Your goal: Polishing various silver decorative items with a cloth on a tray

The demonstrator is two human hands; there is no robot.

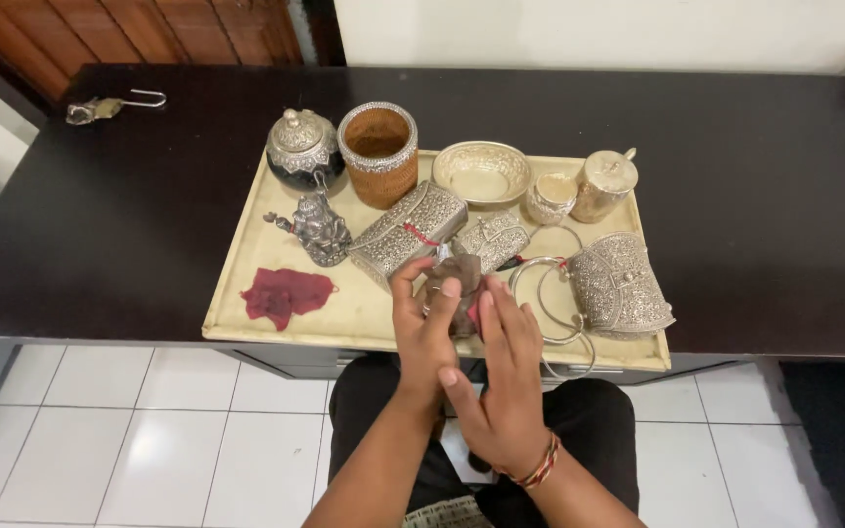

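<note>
Two hands meet over the near edge of the tray (246,323), and between them I see a small brownish cloth (460,284) bunched around something I cannot make out. My left hand (424,328) curls its fingers over the top of the cloth, pinching it from that side; my right hand (506,376) lies flatter, fingers together, pressing against the cloth from the other side.

I judge the cloth soft and light, likely to slump and fold wherever it is not held, so a grip on its gathered middle seems safer than on a loose corner. Whatever sits inside is hidden; if it is metal like its neighbours, I would expect it to be hard and a bit slippery through the fabric.

Just behind the cloth on the tray lie two embossed silver purses (411,233), and to its right a third, rounder purse (620,286) with bangles (540,284) beside it. Left of the cloth a dark red rag (286,293) lies flat, with a small silver figurine (319,229) behind that.
</note>
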